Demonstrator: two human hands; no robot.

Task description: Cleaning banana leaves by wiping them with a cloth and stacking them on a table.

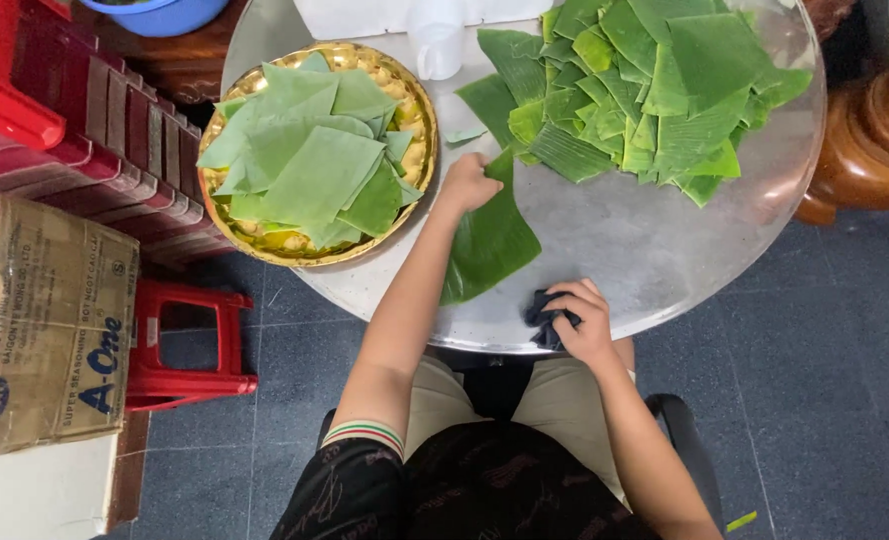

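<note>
You are sitting at a round, pale, glossy table [655, 250], looking straight down at it, and your left hand [468, 183] is pinching the upper edge of a dark green banana leaf piece [490, 245], fingers closed together on it, while the leaf is lying flat on the table near the front rim, just in front of you. Your right hand [583, 318] is resting at the table's near edge with its fingers curled tight around a dark cloth [543, 322], which is bunched up and touching the tabletop. To the left of the leaf, a gold-coloured round tray [417, 100] is sitting partly over the table's edge, holding a loose stack of lighter green cut leaves [310, 160]. Across the far right part of the table a big heap of cut leaf pieces [645, 85] is spreading out, and a white plastic container [437, 40] is standing between the tray and that heap. The floor [825, 380] below is showing dark grey tiles. On your left, red plastic stools [180, 345] are standing beside a cardboard box [45, 320], and a carved wooden piece of furniture [865, 140] is sitting off to the right.
</note>
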